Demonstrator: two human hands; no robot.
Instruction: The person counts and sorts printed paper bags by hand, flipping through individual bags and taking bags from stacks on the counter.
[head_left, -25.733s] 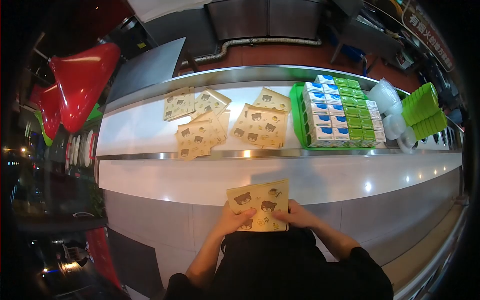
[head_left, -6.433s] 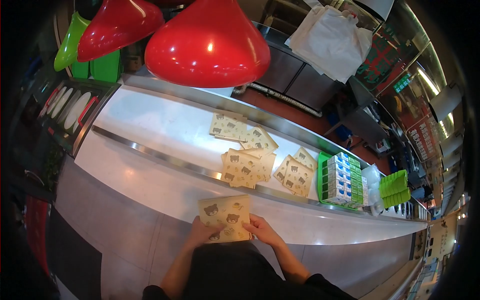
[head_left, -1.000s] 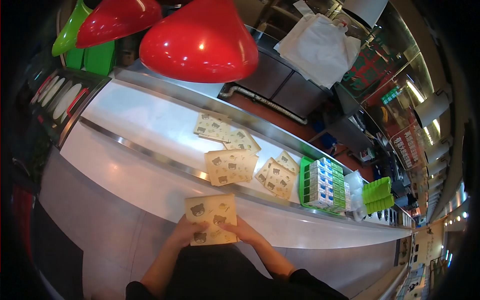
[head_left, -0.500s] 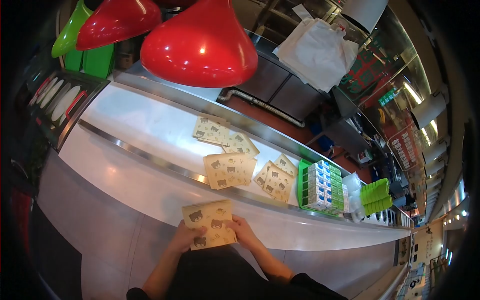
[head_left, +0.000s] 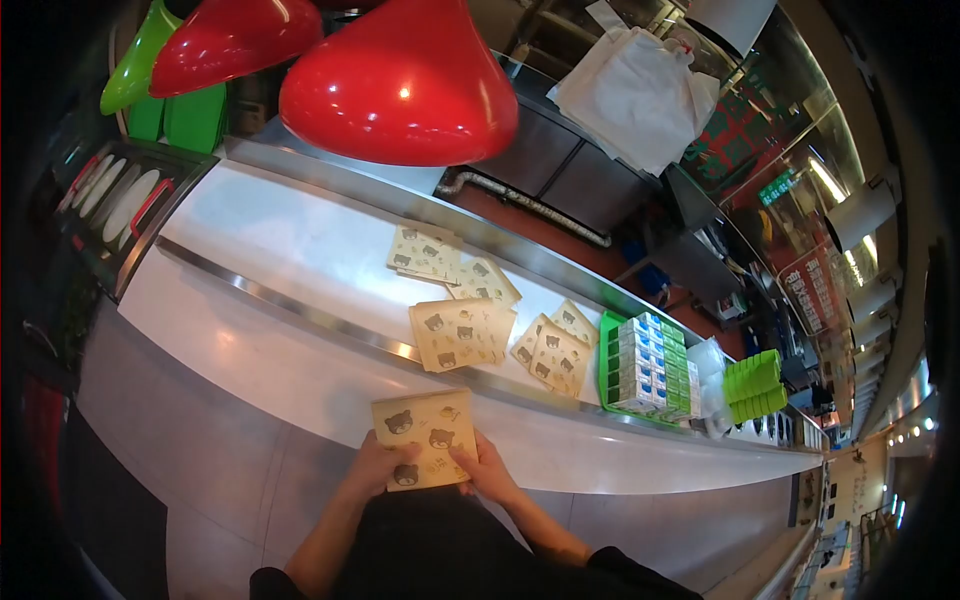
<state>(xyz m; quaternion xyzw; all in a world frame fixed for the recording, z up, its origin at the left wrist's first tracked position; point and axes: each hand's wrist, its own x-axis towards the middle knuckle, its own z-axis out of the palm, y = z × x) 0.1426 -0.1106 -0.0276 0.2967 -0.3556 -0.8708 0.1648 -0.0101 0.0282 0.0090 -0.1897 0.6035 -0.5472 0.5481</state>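
My left hand (head_left: 378, 464) and my right hand (head_left: 484, 468) grip a stack of bear-print papers (head_left: 425, 425) from its two sides, thumbs on the front face. The stack is tan with brown bear heads; whether these are bags or flat sheets I cannot tell. It is in front of my body, at the near edge of the counter (head_left: 270, 365). Beyond it lie more bear-print papers of the same kind: a pile (head_left: 460, 335) nearest, others (head_left: 425, 250) farther back, and a fanned group (head_left: 555, 355) to the right.
A green tray (head_left: 607, 365) holds small white, blue and green boxes (head_left: 650, 365) at the right. Stacked green containers (head_left: 752, 388) stand past them. A red lamp (head_left: 400, 95) hangs low above the counter, and white plastic bags (head_left: 635, 98) hang at the back. A metal strip (head_left: 290, 300) edges the counter's step.
The stack has shifted slightly right and up, still between both hands, and its edges look more even. The piles on the counter have not moved.
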